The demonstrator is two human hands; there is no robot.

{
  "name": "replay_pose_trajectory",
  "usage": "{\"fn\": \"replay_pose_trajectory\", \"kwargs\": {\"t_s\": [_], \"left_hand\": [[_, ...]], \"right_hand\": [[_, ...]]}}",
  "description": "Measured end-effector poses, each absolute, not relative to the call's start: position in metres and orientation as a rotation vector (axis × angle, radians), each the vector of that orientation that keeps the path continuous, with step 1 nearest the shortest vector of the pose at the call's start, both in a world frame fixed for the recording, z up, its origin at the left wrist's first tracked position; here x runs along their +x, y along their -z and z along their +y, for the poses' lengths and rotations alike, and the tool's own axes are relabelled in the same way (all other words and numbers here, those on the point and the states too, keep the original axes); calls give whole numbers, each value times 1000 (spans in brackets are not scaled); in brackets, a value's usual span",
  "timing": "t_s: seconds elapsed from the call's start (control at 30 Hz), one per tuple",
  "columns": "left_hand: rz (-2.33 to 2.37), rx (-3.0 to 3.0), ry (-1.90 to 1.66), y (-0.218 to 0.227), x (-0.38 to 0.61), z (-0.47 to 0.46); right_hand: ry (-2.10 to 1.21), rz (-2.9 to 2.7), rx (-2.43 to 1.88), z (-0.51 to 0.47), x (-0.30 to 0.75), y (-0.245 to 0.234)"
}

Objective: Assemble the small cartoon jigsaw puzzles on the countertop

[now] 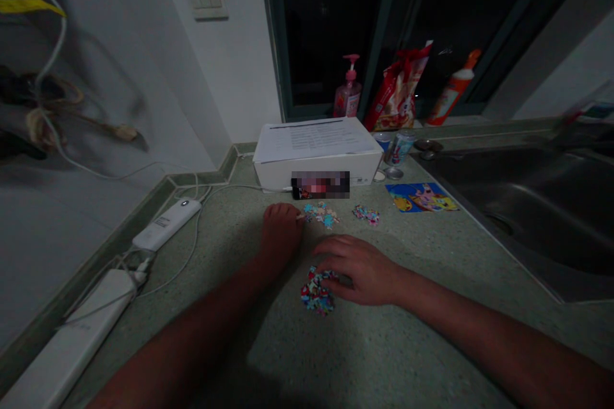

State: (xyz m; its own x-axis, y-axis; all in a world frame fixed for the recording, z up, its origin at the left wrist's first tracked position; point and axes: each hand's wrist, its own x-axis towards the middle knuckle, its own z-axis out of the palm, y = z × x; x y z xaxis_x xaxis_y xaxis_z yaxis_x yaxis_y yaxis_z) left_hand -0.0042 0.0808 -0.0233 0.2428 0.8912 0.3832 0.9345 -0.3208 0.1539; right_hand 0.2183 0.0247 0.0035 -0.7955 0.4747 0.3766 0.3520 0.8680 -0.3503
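My left hand (pixel 282 229) is curled closed on the counter, right beside a loose group of light blue and cream jigsaw puzzle pieces (pixel 327 220); whatever its fingers may hold is hidden. Bent over a darker, mixed-colour pile of puzzle pieces (pixel 315 300) is my right hand (pixel 359 268), its fingers apart and the fingertips at the pile's upper right edge. A third, smaller cluster of puzzle pieces (pixel 366 214) lies farther back to the right. Near the sink rests a flat picture card (pixel 423 197) with yellow and pink cartoon figures.
A phone (pixel 321 185) leans against a white box (pixel 316 147) topped with paper. Cans (pixel 400 147) stand beside it. The sink (pixel 527 204) is at right; a white power bank (pixel 167 223), cables and a power strip (pixel 77 339) lie at left. Bottles and a red bag (pixel 398 89) line the window.
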Motion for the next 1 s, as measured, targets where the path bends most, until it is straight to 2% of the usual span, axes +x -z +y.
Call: {"fn": "replay_pose_trajectory", "kwargs": {"t_s": [0.63,0.73,0.9,1.0], "left_hand": [[-1659,-2379,291,11,-7,76],[-1689,-2391,406,15,-6,76],[-1740,-2567,885,23,-2,76],[-1691,-2715,1055,25,1,73]], "right_hand": [[-289,-2490,-698,32,220,1],[-265,-2434,-760,35,221,4],[-219,-2319,-928,41,223,9],[-192,-2283,-1020,43,222,10]]}}
